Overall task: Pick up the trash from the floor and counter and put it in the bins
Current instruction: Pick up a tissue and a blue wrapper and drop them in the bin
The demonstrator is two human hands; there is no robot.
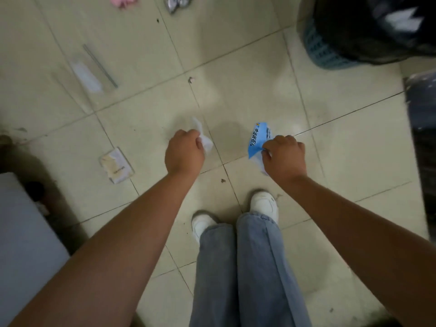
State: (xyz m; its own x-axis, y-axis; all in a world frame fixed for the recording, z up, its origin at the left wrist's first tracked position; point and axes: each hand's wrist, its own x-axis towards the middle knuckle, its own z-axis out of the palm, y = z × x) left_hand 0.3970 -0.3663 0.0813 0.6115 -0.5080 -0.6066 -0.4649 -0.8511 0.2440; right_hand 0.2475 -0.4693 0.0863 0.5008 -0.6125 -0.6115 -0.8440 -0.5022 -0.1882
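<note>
My left hand (184,152) is closed around a crumpled white tissue (203,135), held above the tiled floor. My right hand (284,155) pinches a blue printed wrapper (258,139) that hangs from its fingers. A blue lattice bin (323,50) lined with a black bag stands at the top right, well beyond my right hand. Loose trash lies on the floor: a yellowish-white packet (116,166) left of my left hand, a clear plastic sleeve (86,75) with a thin grey stick (100,66), a pink scrap (122,0) and a silver foil wrapper (178,3) at the top edge.
A white box or cabinet (26,237) fills the lower left. A dark wrapped object (422,128) stands along the right edge. My feet in white shoes (263,205) and jeans stand in the bottom middle. Small crumbs (190,79) dot the tiles.
</note>
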